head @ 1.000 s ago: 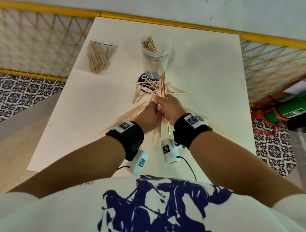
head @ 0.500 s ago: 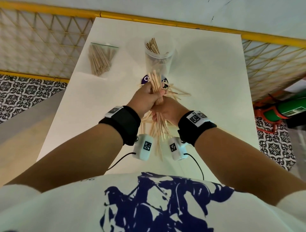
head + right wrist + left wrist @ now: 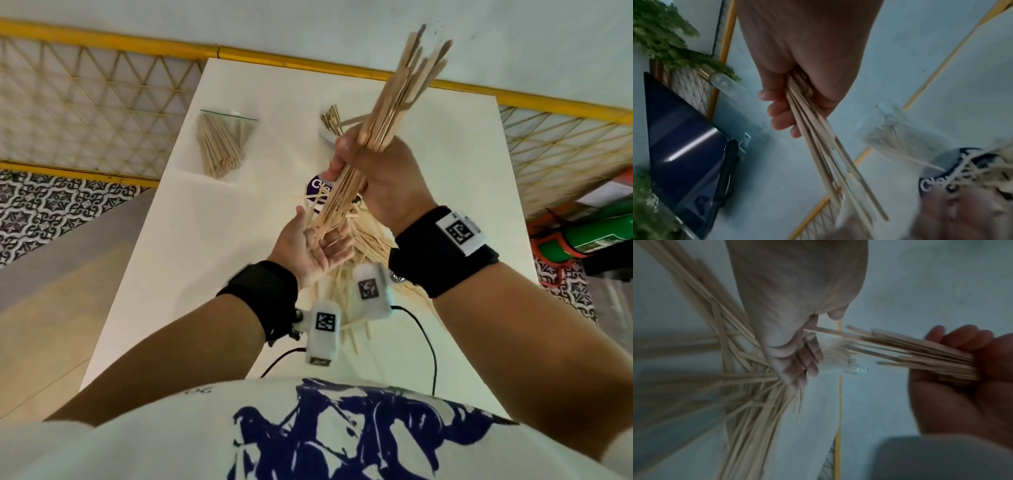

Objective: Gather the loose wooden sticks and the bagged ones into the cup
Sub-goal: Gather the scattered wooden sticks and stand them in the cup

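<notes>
While its fingers curl tight round a thick bundle of wooden sticks (image 3: 383, 113), the right hand (image 3: 380, 174) holds the bundle raised above the white table (image 3: 462, 192), tilted so that the upper ends fan toward the far right corner and the lower ends splay downward. Just beneath, the left hand (image 3: 313, 246) lies palm up with relaxed, spread fingers, touching the lowest stick tips and gripping nothing. Loose sticks (image 3: 370, 240) lie scattered under both hands near the middle of the table, some across a purple round lid (image 3: 317, 186). Behind the raised fist stands the clear cup (image 3: 329, 135), mostly hidden, with sticks already upright in it, toward the far edge. A clear bag of sticks (image 3: 222, 144) lies well apart near the far left corner. Black wrist bands carry white camera units (image 3: 323, 330).
</notes>
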{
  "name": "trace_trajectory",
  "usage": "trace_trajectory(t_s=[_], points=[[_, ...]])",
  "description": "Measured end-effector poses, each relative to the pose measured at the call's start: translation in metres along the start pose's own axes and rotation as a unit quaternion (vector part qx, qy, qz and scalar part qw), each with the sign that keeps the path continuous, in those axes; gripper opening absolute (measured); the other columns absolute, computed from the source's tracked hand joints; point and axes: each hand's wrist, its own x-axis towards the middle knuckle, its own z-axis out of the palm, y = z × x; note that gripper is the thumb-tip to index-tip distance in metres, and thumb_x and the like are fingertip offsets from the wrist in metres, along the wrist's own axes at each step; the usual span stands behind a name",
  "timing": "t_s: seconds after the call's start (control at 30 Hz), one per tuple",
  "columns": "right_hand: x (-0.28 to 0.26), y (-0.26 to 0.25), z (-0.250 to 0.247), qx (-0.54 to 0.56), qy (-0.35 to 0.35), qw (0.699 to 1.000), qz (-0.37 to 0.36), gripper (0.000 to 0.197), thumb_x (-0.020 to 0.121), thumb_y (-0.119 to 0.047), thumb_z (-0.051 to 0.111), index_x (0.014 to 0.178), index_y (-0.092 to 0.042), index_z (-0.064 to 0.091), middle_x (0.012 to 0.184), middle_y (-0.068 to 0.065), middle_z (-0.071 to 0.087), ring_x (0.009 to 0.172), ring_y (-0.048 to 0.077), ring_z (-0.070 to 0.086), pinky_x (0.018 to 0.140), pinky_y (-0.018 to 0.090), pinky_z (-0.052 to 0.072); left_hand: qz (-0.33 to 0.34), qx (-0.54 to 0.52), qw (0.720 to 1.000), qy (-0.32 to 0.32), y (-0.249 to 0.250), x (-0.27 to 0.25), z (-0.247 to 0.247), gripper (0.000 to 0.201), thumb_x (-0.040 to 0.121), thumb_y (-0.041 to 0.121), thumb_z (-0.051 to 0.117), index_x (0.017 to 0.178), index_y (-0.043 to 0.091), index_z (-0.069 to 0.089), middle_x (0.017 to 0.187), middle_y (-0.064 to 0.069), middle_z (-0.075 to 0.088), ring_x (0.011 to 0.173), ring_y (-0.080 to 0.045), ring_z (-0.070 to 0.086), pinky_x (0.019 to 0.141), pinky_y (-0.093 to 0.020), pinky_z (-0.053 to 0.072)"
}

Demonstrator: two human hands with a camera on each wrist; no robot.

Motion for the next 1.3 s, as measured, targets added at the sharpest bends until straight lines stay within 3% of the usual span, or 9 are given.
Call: trace_trajectory(t_s=[0.2,0.4,0.57,0.73,0.83,0.93,1.0,1.13,1.3], points=[[-0.014,0.048,0.011,-0.064,0.054,0.994,0.072,0.021,0.068,-0.007,0.078,0.081,-0.008,0.062,0.072,0.011,0.065,0.070,0.029,0.066,0.080,0.047,0.056,0.013,-0.023,1.000,0.000,0.016,-0.004,0.011,0.036,0.101,0.021,0.033,0.092,0.005,0.064,0.079,-0.006,0.070,0.075,-0.017,0.069,0.072,-0.029,0.059],[-0.019,0.054,0.025,-0.167,0.087,0.978,0.090,0.022,0.084,-0.024,0.071,0.081,-0.005,0.061,0.063,0.004,0.066,0.067,0.022,0.066,0.083,0.043,0.056,-0.015,0.028,0.999,0.000,0.012,-0.008,0.008,0.039,0.101,0.032,0.033,0.087,0.011,0.063,0.069,-0.003,0.067,0.059,-0.015,0.065,0.059,-0.027,0.056],[0.012,0.016,0.021,-0.213,0.137,0.967,0.011,0.022,0.092,-0.032,0.057,0.076,-0.018,0.060,0.055,0.000,0.061,0.057,0.021,0.061,0.073,0.038,0.055,-0.047,0.082,0.994,0.049,0.018,0.002,-0.008,0.044,0.099,0.044,0.039,0.101,0.006,0.061,0.097,-0.012,0.066,0.091,-0.028,0.064,0.080,-0.042,0.051],[0.090,-0.045,-0.003,-0.129,0.250,0.946,-0.163,0.013,0.090,-0.023,0.063,0.083,-0.013,0.058,0.055,0.000,0.064,0.063,0.023,0.068,0.076,0.039,0.056,-0.011,0.116,0.991,0.062,0.026,0.021,-0.035,0.039,0.098,0.043,0.042,0.095,0.011,0.064,0.095,-0.006,0.067,0.089,-0.024,0.064,0.080,-0.037,0.048],[0.126,-0.035,-0.020,-0.175,0.250,0.945,-0.116,0.017,0.082,-0.025,0.073,0.077,-0.018,0.059,0.064,-0.002,0.069,0.074,0.016,0.071,0.081,0.035,0.054,0.031,0.190,0.979,0.065,0.034,0.020,-0.038,0.032,0.098,0.040,0.044,0.092,0.013,0.061,0.091,-0.003,0.062,0.088,-0.021,0.059,0.075,-0.031,0.045],[0.132,-0.008,-0.044,-0.245,0.222,0.942,-0.053,0.017,0.078,-0.031,0.075,0.085,-0.021,0.063,0.086,-0.007,0.069,0.083,0.003,0.064,0.080,0.022,0.049,0.146,0.405,0.899,0.077,0.045,0.027,-0.035,0.024,0.088,0.045,0.046,0.084,0.022,0.052,0.087,-0.003,0.048,0.081,-0.016,0.046,0.075,-0.030,0.036],[0.125,0.001,-0.066,-0.231,0.258,0.936,-0.064,0.024,0.084,-0.036,0.069,0.100,-0.019,0.064,0.101,-0.006,0.067,0.095,0.004,0.062,0.083,0.019,0.048,0.237,0.547,0.799,0.083,0.054,0.043,-0.033,0.034,0.088,0.043,0.045,0.109,0.022,0.061,0.104,0.001,0.052,0.100,-0.013,0.048,0.089,-0.027,0.036],[0.095,0.031,-0.111,-0.330,0.354,0.875,0.033,0.035,0.095,-0.039,0.052,0.103,-0.007,0.065,0.102,0.007,0.068,0.090,0.018,0.059,0.075,0.025,0.039,0.268,0.707,0.647,0.097,0.066,0.092,-0.025,0.055,0.095,0.040,0.046,0.144,0.017,0.036,0.151,-0.009,0.032,0.142,-0.025,0.024,0.115,-0.035,0.021],[0.050,0.106,-0.125,-0.551,0.039,0.802,0.228,0.043,0.101,-0.029,0.041,0.141,-0.013,0.045,0.148,0.009,0.044,0.137,0.025,0.039,0.112,0.036,0.028,0.186,0.829,0.524,0.066,0.061,0.131,-0.018,0.068,0.095,0.049,0.035,0.152,0.019,0.016,0.161,-0.004,0.007,0.147,-0.031,-0.001,0.118,-0.049,0.008]])
